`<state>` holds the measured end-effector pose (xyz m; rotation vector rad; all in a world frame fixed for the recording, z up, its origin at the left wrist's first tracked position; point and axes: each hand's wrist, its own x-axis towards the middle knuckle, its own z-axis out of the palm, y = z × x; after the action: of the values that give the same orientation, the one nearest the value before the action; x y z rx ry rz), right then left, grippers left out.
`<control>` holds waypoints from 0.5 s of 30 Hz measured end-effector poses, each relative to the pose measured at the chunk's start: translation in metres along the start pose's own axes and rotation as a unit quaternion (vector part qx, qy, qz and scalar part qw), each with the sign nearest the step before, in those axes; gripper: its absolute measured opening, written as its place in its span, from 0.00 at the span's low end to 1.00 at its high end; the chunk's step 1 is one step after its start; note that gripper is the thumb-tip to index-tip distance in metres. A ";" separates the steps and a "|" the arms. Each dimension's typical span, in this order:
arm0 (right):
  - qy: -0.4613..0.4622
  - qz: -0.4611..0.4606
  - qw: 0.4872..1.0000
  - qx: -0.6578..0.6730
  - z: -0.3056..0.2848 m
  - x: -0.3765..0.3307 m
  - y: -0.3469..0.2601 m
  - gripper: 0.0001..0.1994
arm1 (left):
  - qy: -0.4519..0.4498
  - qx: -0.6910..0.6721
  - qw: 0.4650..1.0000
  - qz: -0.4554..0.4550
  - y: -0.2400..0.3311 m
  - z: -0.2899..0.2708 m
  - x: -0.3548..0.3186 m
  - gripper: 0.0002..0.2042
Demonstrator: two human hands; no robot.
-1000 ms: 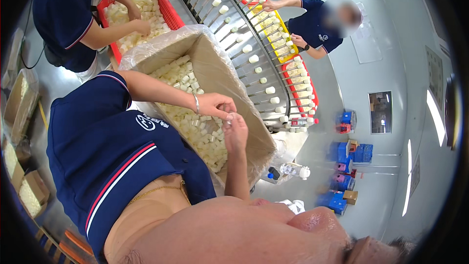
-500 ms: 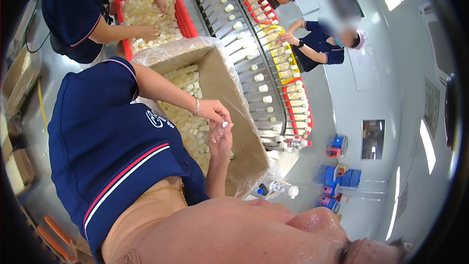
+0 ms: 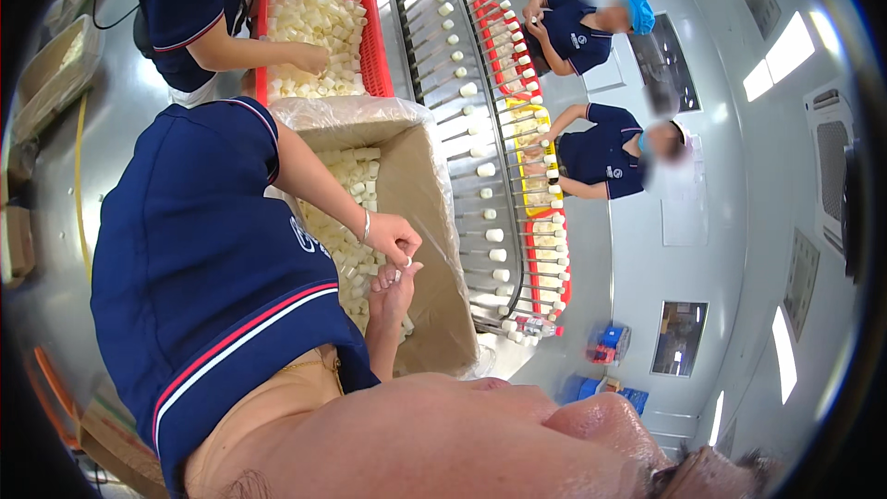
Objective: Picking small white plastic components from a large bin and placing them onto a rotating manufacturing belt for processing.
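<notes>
Over the box (image 3: pixel 434 222), low and just left of the view's centre, we see the two hands nearly fingertip to fingertip. The left hand (image 3: pixel 395 235) reaches in from ten o'clock and pinches a small white bit (image 3: pixel 407 261) between thumb and finger. Below it the right hand (image 3: pixel 395 291) comes up from six o'clock with its fingers curled; we cannot tell whether it grips the bit too. Both hang above the box, apart from its walls, a position that would let anything dropped fall among the white blocks (image 3: pixel 360 180) inside. A clear liner (image 3: pixel 360 111) is folded over the rim, probably to keep the blocks off bare cardboard. At eleven o'clock from the hands, a red basket (image 3: pixel 374 46) abuts the box, close enough for the co-worker whose hand (image 3: pixel 309 57) rests among its blocks. From one to three o'clock, rods (image 3: pixel 478 236) carry single blocks on their tips, which keeps each apart from its neighbours, and small baskets (image 3: pixel 565 263) line the far side, seemingly within reach of the people there.
</notes>
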<state>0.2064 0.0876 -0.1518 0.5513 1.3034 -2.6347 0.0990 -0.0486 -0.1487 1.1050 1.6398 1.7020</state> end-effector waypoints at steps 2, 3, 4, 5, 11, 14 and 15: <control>0.001 -0.003 1.000 -0.014 -0.001 0.003 -0.001 0.16 | 0.005 0.151 0.988 0.042 -0.001 0.000 -0.001 0.12; 0.016 -0.020 1.000 -0.015 -0.001 0.004 -0.001 0.16 | 0.017 0.164 0.986 0.029 -0.002 0.000 -0.002 0.12; -0.013 -0.013 1.000 -0.019 -0.001 0.005 -0.001 0.16 | 0.023 0.197 0.980 0.035 -0.003 0.001 -0.003 0.11; -0.030 0.004 0.999 -0.034 -0.001 0.005 -0.001 0.17 | 0.022 0.232 0.972 0.027 -0.003 0.003 -0.003 0.10; -0.068 0.058 0.990 0.107 -0.002 0.006 0.001 0.19 | 0.057 0.140 0.986 0.072 -0.001 0.005 0.000 0.07; -0.103 0.054 0.984 0.131 -0.006 0.010 0.001 0.19 | 0.040 0.135 0.987 0.081 -0.004 0.002 0.003 0.07; -0.150 0.047 0.974 0.165 -0.008 0.011 0.001 0.19 | 0.049 0.137 0.986 0.086 -0.006 0.002 0.003 0.07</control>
<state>0.1984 0.0935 -0.1615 0.2290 0.7421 -2.7327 0.0980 -0.0446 -0.1537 1.3438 1.9336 1.6956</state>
